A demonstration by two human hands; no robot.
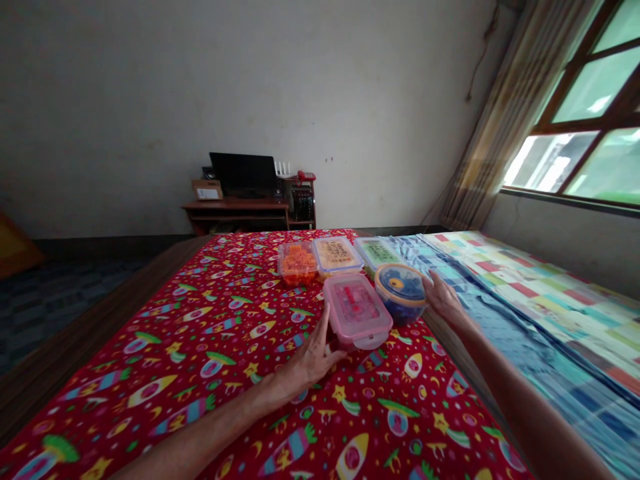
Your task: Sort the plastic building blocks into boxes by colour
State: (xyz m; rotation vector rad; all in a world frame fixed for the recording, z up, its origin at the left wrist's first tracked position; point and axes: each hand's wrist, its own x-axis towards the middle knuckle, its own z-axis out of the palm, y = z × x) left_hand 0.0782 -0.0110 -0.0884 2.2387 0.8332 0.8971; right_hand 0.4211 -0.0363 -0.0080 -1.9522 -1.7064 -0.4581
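Observation:
A plastic food container with a pink lid (357, 307) lies on the red patterned cloth, pinkish contents showing through. My left hand (320, 350) grips its near left corner, thumb along the side and fingers at the front edge. Touching its right side is a round food container (400, 293) with a blue lid, orange rim and dark contents. My right hand (443, 297) is open at the right side of the round container, fingers stretched out against or very near its rim. Behind stand a container of orange pieces (297, 263), a white-lidded container (337, 255) and a greenish one (377, 253).
The red cloth (200, 387) covers the table. To the right lies a bed with a blue checked sheet (515, 347) and a colourful patchwork cover (550, 287). A desk (240, 205) with a monitor (243, 175) stands by the far wall.

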